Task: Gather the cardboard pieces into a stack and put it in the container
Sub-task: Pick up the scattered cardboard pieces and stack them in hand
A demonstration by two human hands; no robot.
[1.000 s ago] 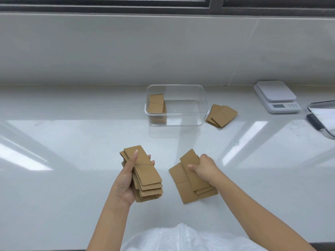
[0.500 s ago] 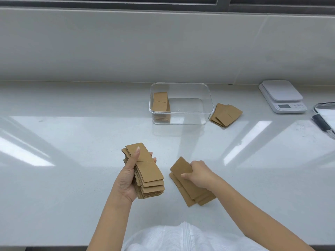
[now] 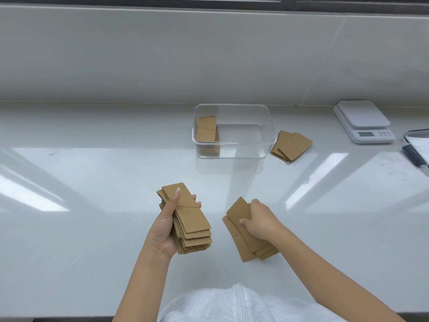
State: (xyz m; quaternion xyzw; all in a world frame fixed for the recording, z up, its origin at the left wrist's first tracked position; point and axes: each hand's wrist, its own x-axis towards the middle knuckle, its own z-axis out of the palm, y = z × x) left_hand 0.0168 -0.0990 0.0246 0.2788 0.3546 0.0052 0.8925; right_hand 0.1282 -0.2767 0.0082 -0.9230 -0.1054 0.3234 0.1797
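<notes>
My left hand (image 3: pixel 166 225) holds a thick stack of brown cardboard pieces (image 3: pixel 191 223) above the white counter, thumb pressed on top. My right hand (image 3: pixel 261 220) is closed on the top piece of a small loose pile of cardboard pieces (image 3: pixel 246 242) lying on the counter just right of the stack. The clear plastic container (image 3: pixel 267 126) stands farther back in the middle, with another stack of cardboard pieces (image 3: pixel 206 132) upright against its left wall. A third fanned pile of cardboard pieces (image 3: pixel 291 145) lies on the counter right of the container.
A white kitchen scale (image 3: pixel 363 120) sits at the back right. A clear tray with a black handle (image 3: pixel 416 149) pokes in at the right edge. A grey wall ledge runs behind the counter. My white garment shows at the bottom.
My right hand has pushed the loose pieces closer together and a little toward me, and now grips the top one. The left hand keeps its stack nearly still.
</notes>
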